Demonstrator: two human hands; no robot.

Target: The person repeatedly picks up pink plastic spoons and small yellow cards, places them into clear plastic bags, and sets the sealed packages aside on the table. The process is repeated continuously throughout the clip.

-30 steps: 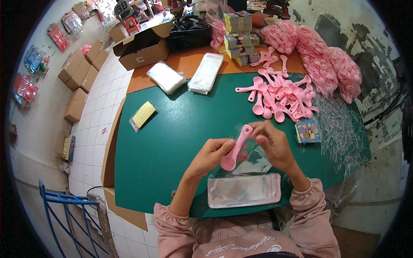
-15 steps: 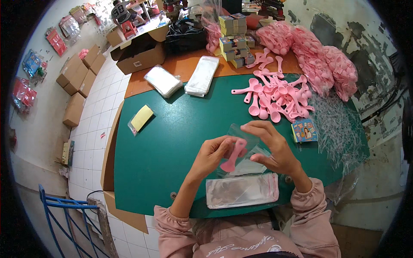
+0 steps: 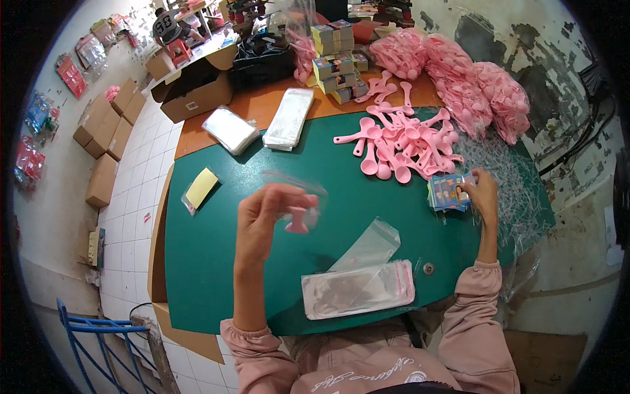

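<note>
My left hand [image 3: 262,213] is raised over the green table, its fingers closed on a clear plastic bag with a pink measuring spoon [image 3: 297,222] in it. Motion blurs the bag. At the right, my right hand [image 3: 484,192] has its fingers closed on the edge of a small stack of printed cards [image 3: 449,192]; whether it grips one card or several is hidden. Beyond the cards lies a heap of loose pink measuring spoons [image 3: 407,141]. Near the front edge rests a stack of clear plastic bags [image 3: 354,289], with one loose bag [image 3: 373,244] sticking out behind it.
Two bundles of clear bags [image 3: 289,118] lie at the back, beside banded card stacks [image 3: 335,65] and pink bulging sacks [image 3: 453,79]. A packed yellow card [image 3: 201,187] lies at left. Crumpled clear plastic [image 3: 508,190] covers the right side. An open carton [image 3: 197,92] stands back left.
My left hand has moved left with the bagged spoon. My right hand has left the bag and reached right to the card stack. The whole view has shifted slightly.
</note>
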